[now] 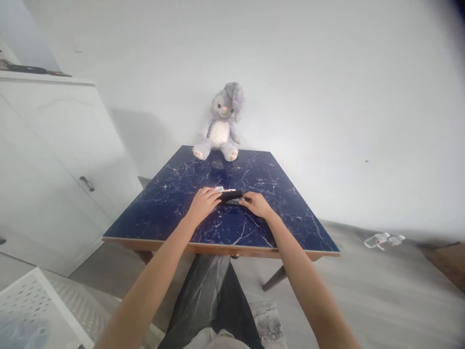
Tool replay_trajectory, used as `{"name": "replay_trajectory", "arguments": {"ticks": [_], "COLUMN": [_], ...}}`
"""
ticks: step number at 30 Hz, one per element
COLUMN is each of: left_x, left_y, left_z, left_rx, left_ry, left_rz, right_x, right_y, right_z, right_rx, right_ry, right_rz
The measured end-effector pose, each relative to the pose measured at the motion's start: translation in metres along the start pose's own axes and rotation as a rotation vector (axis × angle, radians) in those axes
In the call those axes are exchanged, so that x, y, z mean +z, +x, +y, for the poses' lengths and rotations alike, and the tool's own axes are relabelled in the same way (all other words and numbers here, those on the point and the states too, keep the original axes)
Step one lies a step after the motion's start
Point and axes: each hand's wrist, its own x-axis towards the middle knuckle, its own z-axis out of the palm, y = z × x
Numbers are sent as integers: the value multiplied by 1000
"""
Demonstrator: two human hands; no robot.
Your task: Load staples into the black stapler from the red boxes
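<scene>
Nearest to me, low at six o'clock, was my pale shirt (214, 339), with my dark trousers (238, 310) reaching beyond it to the near edge of the blue bench (152, 213). Taking the bench as a dial with twelve at the wall (327, 97), a small black case (230, 195) was close to its centre, straight ahead of me. Its long axis ran from nine to three, across my body, so it lay directly between my hands and neither was nearer. My left hand (204, 203) was closed on the nine o'clock end and my right hand (257, 204) on the three o'clock end; how hard they pressed I could not tell. The case looked open on my side, showing silvery pieces (234, 202) too small to make out. Just beyond, towards twelve, lay white pieces with red marks (219, 189). Farther along, a dark rounded object (217, 165) rested before a seated plush toy (220, 128).
</scene>
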Motion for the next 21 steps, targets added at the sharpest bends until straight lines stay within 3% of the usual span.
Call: {"name": "replay_trajectory", "arguments": {"ticks": [6, 13, 21], "left_x": [5, 3, 0], "left_y": [-1, -1, 0], "left_z": [-6, -8, -8], "left_rx": [-33, -26, -10], "left_ry": [9, -47, -80], "left_rz": [9, 24, 36], "right_x": [-1, -9, -12], "right_y": [1, -2, -6], "right_z": [3, 9, 2], "right_rx": [35, -77, 3], "right_ry": [7, 142, 68], "right_rz": [-12, 17, -17]}}
